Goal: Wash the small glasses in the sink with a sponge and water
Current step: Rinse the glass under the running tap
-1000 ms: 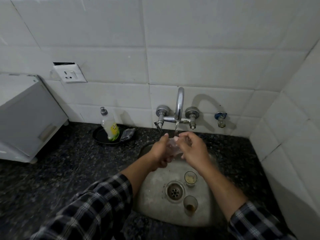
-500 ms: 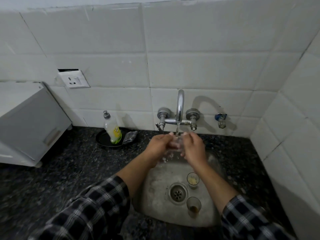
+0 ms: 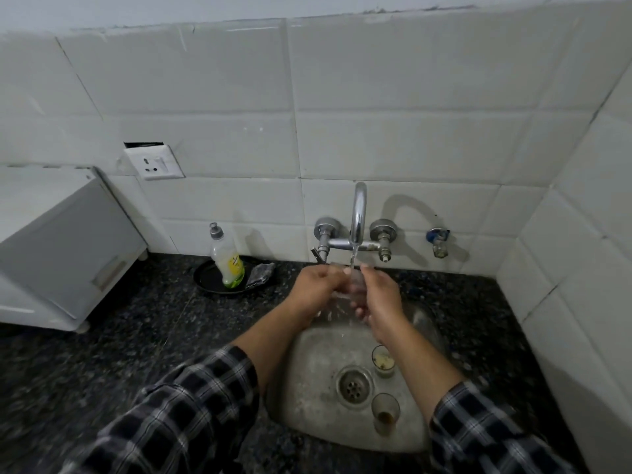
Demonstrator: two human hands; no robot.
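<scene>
Two hands meet under the tap (image 3: 359, 213): our left hand (image 3: 316, 289) and right hand (image 3: 379, 299) both curl their fingers round one small glass (image 3: 355, 285), held between them in the water stream (image 3: 353, 258) (the glass is blurred, so we cannot tell how it tilts). Below the grip, in the sink (image 3: 314, 371), two more stand upright beside the drain (image 3: 354, 388): the closer glass (image 3: 383, 360) holds pale residue, the farther glass (image 3: 385, 410) brown dregs. Left of the grip, a soap bottle (image 3: 227, 261) stands in a black dish (image 3: 205, 280) with a grey scrubber (image 3: 261, 273) beside it.
</scene>
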